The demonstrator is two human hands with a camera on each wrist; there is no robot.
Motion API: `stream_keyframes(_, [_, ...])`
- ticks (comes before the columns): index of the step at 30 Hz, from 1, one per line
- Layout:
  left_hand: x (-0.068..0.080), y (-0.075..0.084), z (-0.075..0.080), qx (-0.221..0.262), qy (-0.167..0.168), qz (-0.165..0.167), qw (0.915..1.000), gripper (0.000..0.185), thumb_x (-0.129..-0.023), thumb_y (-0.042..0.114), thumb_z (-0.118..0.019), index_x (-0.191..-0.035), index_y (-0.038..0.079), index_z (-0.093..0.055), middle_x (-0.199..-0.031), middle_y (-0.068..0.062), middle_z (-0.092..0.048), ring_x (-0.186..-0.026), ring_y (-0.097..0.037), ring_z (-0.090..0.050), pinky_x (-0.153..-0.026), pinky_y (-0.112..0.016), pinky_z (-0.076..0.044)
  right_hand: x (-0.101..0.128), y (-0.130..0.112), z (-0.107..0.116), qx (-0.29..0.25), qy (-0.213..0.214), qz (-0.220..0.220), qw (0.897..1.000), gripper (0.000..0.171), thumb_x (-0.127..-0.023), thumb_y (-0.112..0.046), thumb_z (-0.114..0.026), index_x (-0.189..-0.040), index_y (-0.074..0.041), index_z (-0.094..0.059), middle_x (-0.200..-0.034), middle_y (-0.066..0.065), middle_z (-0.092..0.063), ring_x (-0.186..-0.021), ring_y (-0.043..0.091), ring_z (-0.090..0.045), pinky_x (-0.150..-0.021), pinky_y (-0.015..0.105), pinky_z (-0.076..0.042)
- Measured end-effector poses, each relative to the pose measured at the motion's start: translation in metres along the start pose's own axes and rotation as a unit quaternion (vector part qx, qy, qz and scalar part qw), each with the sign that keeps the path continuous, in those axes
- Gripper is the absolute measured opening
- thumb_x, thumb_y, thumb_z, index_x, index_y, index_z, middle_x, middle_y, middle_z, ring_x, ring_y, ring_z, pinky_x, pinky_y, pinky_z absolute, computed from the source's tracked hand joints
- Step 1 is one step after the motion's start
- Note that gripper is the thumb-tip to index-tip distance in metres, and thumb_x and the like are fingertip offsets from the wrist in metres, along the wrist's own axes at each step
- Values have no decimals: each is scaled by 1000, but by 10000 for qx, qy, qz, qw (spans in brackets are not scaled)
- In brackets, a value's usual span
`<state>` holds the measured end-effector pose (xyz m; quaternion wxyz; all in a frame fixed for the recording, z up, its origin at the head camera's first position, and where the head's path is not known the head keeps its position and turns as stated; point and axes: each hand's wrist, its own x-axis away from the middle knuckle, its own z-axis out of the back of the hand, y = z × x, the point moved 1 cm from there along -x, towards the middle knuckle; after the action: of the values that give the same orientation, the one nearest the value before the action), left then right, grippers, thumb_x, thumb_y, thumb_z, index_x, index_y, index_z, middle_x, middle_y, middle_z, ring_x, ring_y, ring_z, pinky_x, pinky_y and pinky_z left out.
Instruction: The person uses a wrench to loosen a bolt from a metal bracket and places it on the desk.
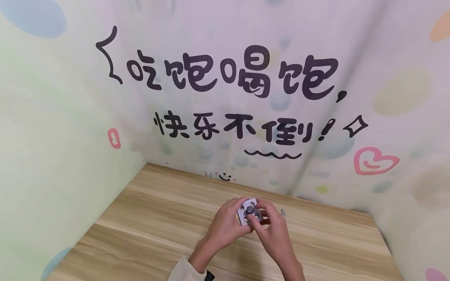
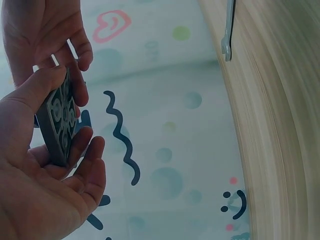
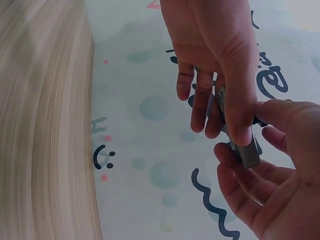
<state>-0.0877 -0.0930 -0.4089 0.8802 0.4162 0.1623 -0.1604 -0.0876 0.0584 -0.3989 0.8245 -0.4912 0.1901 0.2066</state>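
Both hands hold a square grey metal plate above the table. Several round holes show in its face, and a dark hex-head bolt stands at its middle. My left hand grips the plate's left side, its thumb on one edge and fingers beneath, as the left wrist view shows. The plate's other face carries a ringed pattern there. From the right, my right hand has its thumb at the bolt head and its fingers curled about the plate's right edge. In the right wrist view the plate appears edge-on.
A grey open-end wrench lies on the table near the back wall; in the head view the right hand mostly hides it. The wood-grain table meets printed fabric walls at its back and sides.
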Motion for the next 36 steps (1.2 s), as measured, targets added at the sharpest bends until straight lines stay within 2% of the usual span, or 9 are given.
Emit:
stream_keyframes(8, [1, 1, 1, 0, -13, -21, 10000, 64, -73, 25, -87, -131, 15, -60, -116, 0, -66, -100, -13, -58, -85, -30, -51, 1, -1, 0, 115, -1, 156, 9998, 25, -81, 0, -78, -100, -10, -66, -120, 11, -67, -81, 14, -67, -63, 25, -55])
stream_keyframes(19, [2, 3, 4, -43, -25, -28, 10000, 64, -74, 26, -87, -130, 15, -60, -116, -1, -67, -100, -13, -59, -85, -30, -51, 2, -2, 1, 261, 17, 365, 9990, 26, -83, 2, -75, -105, -10, -68, -119, 8, -67, -81, 14, -66, -62, 25, -55])
stream_keyframes(27, [1, 3, 4, -14, -5, -60, 10000, 64, -73, 26, -87, -130, 15, -60, -117, 0, -67, -101, -13, -59, -86, -31, -51, 1, -1, 3, 329, -11, 374, 9988, 27, -82, 3, -72, -106, -10, -70, -120, 8, -67, -81, 10, -65, -62, 24, -54])
stream_keyframes(36, [0, 4, 3, -81, -11, -56, 10000, 64, -73, 27, -87, -130, 15, -60, -118, -1, -67, -103, -14, -59, -86, -31, -51, 1, 1, 4, 316, 91, 583, 9978, 28, -80, 6, -73, -104, -9, -73, -118, 11, -67, -83, 13, -66, -60, 24, -53])
